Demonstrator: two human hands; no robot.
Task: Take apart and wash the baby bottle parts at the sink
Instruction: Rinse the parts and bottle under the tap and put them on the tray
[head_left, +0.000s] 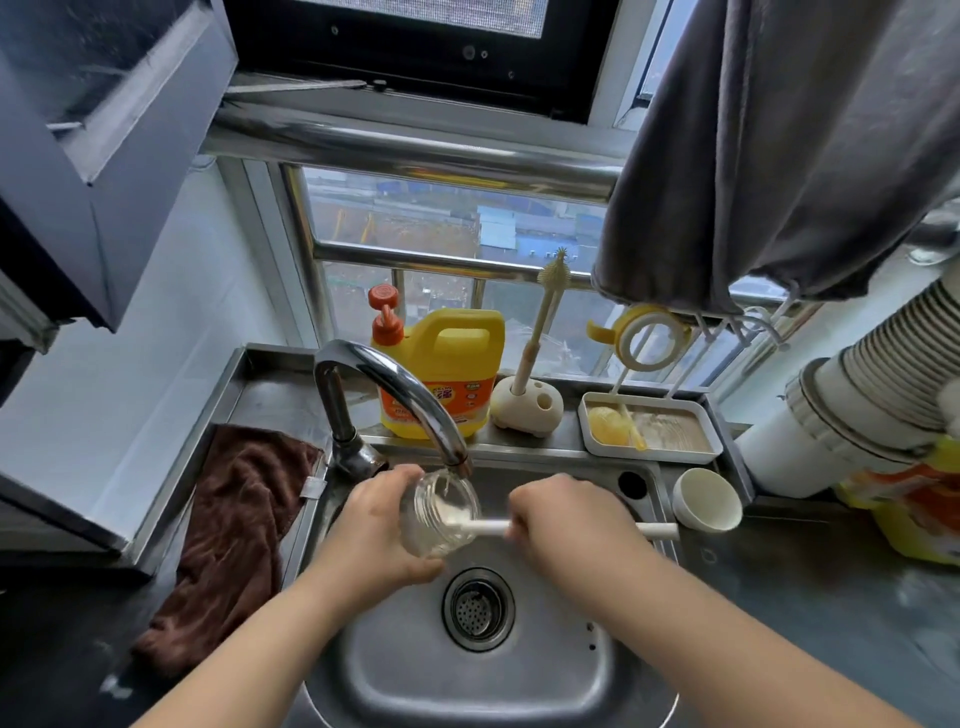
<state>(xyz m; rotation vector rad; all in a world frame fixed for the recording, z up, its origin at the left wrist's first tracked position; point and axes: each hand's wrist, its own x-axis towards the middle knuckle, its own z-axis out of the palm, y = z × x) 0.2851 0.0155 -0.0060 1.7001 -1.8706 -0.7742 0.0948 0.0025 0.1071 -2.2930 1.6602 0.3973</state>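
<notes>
The left hand has its fingers wrapped round the clear glass baby bottle body, holding it on its side over the stainless steel sink, its mouth turned toward the right hand and just under the spout of the curved chrome tap. The right hand grips the white plastic handle of the bottle brush, whose head is inside the bottle. To do this scrubbing well, the judgement is to keep the bottle tilted so water runs in and drains out, twist the brush while pushing it to the base, and hold the wet glass firmly, since it would likely be slippery; whether water is flowing is hard to tell. On the steel worktop behind the sink stand a yellow dish-soap jug with an orange pump, a slim cream brush in a rounded cream holder and a white rectangular tray holding a yellow piece, with a yellow and white ring-shaped bottle collar propped above it. A white round cup sits right of the sink, a brown towel lies left of it, and a grey cloth hangs by the barred window.
</notes>
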